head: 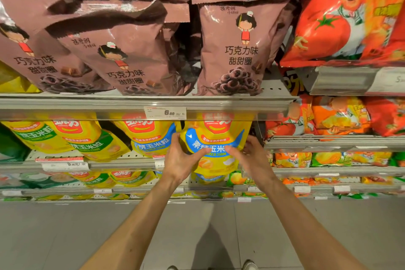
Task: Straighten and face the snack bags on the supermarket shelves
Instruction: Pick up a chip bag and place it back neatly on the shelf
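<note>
I have both hands on one yellow and blue corn bag [215,144] just right of the frame's centre, on the second shelf down. My left hand [183,158] grips its left edge, fingers curled behind the edge and thumb across the front. My right hand [249,155] grips the right edge the same way, its thumb blurred over the blue label. The bag stands upright, facing me, touching a matching blue-label bag [151,138] on its left. Further left in that row sit two green-label corn bags [87,140]. Above, across the upper left and middle of the frame, three brown chocolate ring bags [238,50] stand on the top shelf [109,103], the middle one leaning left. A price tag [165,113] hangs on that shelf's front rail. Orange tomato snack bags [341,17] fill the upper right. Grey floor [65,237] shows along the bottom.
</note>
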Tool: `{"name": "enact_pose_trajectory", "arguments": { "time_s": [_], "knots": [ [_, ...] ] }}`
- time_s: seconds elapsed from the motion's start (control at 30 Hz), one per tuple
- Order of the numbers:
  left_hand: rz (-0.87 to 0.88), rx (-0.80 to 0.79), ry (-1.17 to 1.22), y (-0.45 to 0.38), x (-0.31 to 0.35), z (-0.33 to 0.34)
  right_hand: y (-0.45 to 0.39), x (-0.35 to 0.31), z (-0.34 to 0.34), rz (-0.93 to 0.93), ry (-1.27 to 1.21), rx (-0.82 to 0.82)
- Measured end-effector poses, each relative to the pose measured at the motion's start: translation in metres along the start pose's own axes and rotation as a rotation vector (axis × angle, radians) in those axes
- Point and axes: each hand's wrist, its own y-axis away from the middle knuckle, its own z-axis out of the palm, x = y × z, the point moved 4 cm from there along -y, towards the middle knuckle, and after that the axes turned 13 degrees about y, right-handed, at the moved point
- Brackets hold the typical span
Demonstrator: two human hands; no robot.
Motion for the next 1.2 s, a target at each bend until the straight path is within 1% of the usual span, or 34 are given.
{"name": "enact_pose_trajectory", "arguments": {
  "time_s": [0.13, 0.27, 0.47, 0.57, 0.73, 0.87, 1.2],
  "knots": [
    [0.005, 0.035, 0.067, 0.002, -0.003, 0.009, 0.006, 0.020, 0.003, -0.016, 0.067, -0.002],
    [0.023, 0.073, 0.105, 0.001, -0.001, 0.018, 0.004, 0.022, 0.000, -0.006, 0.085, 0.092],
    [0.060, 0.107, 0.139, 0.001, 0.002, 0.024, 0.002, 0.017, 0.001, -0.053, 0.064, 0.162],
    [0.069, 0.098, 0.127, -0.002, 0.002, 0.027, -0.002, 0.017, 0.002, -0.071, 0.085, 0.168],
    [0.098, 0.038, 0.123, -0.018, 0.000, 0.031, -0.015, 0.012, 0.005, -0.111, 0.066, 0.171],
    [0.118, 0.010, 0.107, -0.025, -0.003, 0.035, -0.019, 0.012, 0.004, -0.134, 0.063, 0.208],
    [0.143, 0.031, 0.086, -0.034, -0.005, 0.039, -0.033, 0.017, 0.004, -0.139, 0.111, 0.223]
  ]
}}
